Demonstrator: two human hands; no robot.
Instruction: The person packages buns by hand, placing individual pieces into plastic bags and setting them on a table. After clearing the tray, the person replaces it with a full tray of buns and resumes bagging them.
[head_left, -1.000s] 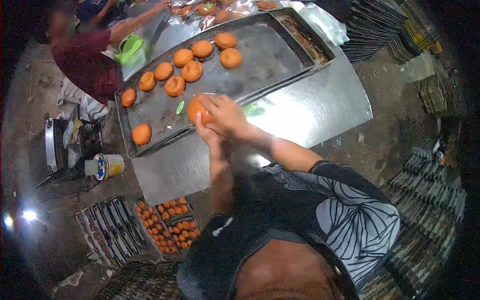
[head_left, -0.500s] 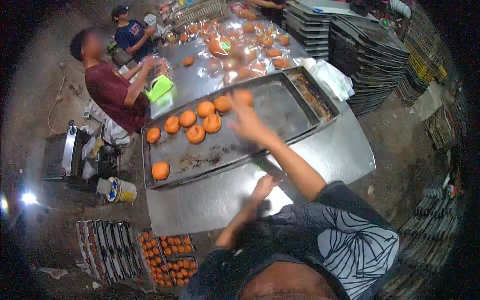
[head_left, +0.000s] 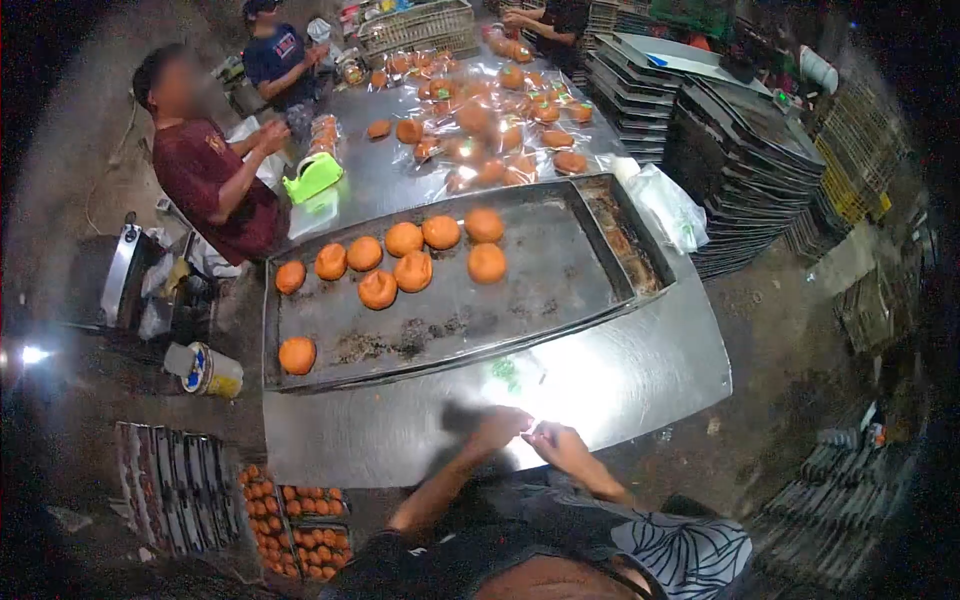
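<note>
My left hand (head_left: 498, 430) and my right hand (head_left: 565, 449) are close together over the front edge of the metal table (head_left: 350, 430). The fingers of both are closed in a pinch, on something too small to make out in the glare. Just beyond them, a green print (head_left: 507, 375) lies on the shiny tabletop, seemingly on clear plastic. Farther in stands a dark baking tray (head_left: 540, 270) with several round orange-brown buns, among them a bun (head_left: 487, 263) and a creased bun (head_left: 412, 271).
Bagged buns (head_left: 470, 120) cover the table's far side, near a green tape dispenser (head_left: 314, 177). A white plastic bag (head_left: 665, 205) lies at the tray's right. Stacked trays (head_left: 745, 160) rise at right. A person in maroon (head_left: 210, 180) stands at left; other people work behind.
My right hand has come back from the buns in the tray to beside my left hand. Two buns now stand apart at the right of the group. The view has shifted.
</note>
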